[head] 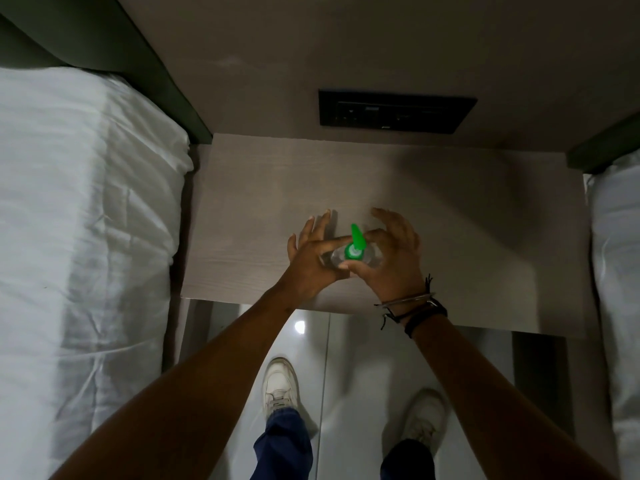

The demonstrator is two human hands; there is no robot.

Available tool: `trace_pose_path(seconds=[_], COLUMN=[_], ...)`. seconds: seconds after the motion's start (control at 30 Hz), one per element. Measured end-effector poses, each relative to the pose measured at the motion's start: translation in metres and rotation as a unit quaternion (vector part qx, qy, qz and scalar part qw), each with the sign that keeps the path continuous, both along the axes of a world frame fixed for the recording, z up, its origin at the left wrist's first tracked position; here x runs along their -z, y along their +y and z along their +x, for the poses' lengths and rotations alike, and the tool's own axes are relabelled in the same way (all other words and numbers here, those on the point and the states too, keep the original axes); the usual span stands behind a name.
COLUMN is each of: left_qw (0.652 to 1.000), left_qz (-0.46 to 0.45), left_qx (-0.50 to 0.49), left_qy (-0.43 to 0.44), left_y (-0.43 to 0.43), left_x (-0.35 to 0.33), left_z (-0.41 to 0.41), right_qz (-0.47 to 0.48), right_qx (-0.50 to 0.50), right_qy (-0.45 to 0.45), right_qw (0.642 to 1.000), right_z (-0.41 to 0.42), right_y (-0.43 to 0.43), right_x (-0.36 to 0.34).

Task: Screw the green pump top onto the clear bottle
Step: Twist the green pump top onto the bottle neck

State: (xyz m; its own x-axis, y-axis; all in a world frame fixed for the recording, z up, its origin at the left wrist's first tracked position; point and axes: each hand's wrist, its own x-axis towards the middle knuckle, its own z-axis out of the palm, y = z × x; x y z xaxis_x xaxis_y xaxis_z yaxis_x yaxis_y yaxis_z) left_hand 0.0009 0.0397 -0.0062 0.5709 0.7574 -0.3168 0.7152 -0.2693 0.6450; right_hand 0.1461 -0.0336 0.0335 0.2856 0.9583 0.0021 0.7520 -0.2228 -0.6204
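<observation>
The green pump top (354, 247) sits on the neck of the clear bottle (335, 258), its nozzle pointing away from me. The bottle stands upright on the light wooden bedside table (450, 237), near the front middle. My left hand (311, 261) holds the bottle from the left with thumb and index finger, the other fingers spread upward. My right hand (388, 258) comes from the right, its thumb and index finger pinched on the pump top's collar. Much of the bottle is hidden behind both hands.
A bed with white sheets (83, 237) stands close on the left, another bed edge (616, 271) on the right. A black switch panel (394, 110) is set in the wall behind the table. My shoes (278, 386) stand on a glossy floor below.
</observation>
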Motion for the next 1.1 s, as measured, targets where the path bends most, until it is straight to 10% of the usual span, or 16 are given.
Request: trace_pose_path(seconds=[1.1], left_qw=[0.999], left_qz=[0.023], left_qx=[0.002], left_qy=[-0.038], left_y=[-0.003], left_x=[0.003], left_z=[-0.002], right_qz=[-0.002], right_qx=[0.03], right_qy=[0.061], right_qw=[0.998], right_z=[-0.005], right_y=[0.0], right_x=[0.008])
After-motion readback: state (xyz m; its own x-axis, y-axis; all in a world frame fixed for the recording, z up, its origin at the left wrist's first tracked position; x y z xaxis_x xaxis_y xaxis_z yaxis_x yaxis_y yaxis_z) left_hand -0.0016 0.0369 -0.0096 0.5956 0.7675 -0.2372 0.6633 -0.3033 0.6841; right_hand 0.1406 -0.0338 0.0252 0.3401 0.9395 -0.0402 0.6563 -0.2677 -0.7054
